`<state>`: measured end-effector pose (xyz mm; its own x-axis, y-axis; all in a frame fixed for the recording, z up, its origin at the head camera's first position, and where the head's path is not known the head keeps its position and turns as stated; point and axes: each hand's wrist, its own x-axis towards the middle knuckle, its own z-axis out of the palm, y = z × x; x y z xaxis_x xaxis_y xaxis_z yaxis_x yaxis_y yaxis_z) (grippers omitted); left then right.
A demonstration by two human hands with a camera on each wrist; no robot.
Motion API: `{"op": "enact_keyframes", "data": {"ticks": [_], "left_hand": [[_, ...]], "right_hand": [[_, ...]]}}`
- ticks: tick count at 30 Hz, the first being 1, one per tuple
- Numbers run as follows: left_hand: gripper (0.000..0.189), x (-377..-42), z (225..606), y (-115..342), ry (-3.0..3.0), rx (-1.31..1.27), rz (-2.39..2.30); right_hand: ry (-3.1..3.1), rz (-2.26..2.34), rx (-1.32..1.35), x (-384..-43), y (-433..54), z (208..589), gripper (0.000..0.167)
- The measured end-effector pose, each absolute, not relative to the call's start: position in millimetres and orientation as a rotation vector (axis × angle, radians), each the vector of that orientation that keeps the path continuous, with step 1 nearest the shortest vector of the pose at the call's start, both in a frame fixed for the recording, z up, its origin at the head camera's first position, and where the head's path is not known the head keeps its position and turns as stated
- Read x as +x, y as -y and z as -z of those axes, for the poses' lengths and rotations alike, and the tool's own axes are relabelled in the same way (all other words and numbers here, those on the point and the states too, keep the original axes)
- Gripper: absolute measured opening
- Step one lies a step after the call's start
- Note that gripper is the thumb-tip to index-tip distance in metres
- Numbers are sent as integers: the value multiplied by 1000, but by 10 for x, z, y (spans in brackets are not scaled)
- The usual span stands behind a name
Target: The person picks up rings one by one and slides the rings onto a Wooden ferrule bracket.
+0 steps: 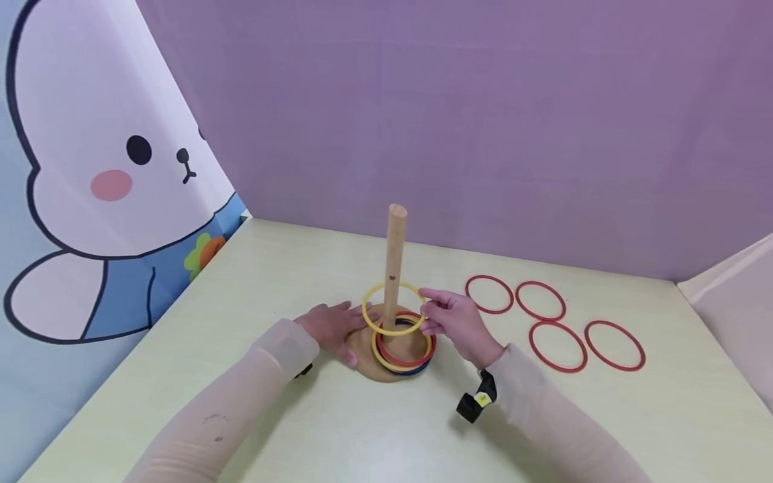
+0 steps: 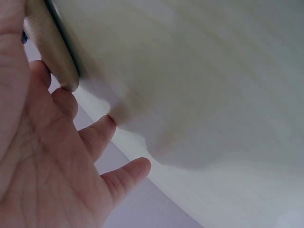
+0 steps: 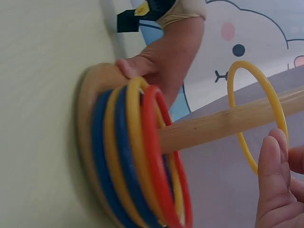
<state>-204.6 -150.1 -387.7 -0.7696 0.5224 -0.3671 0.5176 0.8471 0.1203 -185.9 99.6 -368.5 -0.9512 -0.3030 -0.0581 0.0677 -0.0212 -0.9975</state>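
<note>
A wooden peg stands upright on a round wooden base. My left hand lies at the left side of the base, fingers extended and touching its edge. In my right hand, thumb and fingers pinch a yellow ring by its right side. That ring encircles the peg and hangs above the stacked rings. Blue, yellow and red rings are piled round the foot of the peg, a red ring uppermost. The left wrist view shows the left palm and spread fingers beside the base's rim.
Several red rings lie flat on the pale table, to the right of the right hand; the rightmost red ring lies apart. A purple cloth hangs behind the table, and a cartoon-printed cloth covers the left side.
</note>
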Motion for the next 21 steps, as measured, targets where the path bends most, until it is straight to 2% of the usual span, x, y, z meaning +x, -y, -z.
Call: {"op": "enact_keyframes", "data": {"ticks": [8, 21], "left_hand": [[96, -2040, 3861, 1484, -2635, 782, -18], [101, -2036, 3874, 1473, -2645, 743, -14]], "right_hand": [[-2003, 2045, -233, -1801, -1042, 3835, 41], [-2107, 1919, -260, -1758, -1092, 3919, 39]]}}
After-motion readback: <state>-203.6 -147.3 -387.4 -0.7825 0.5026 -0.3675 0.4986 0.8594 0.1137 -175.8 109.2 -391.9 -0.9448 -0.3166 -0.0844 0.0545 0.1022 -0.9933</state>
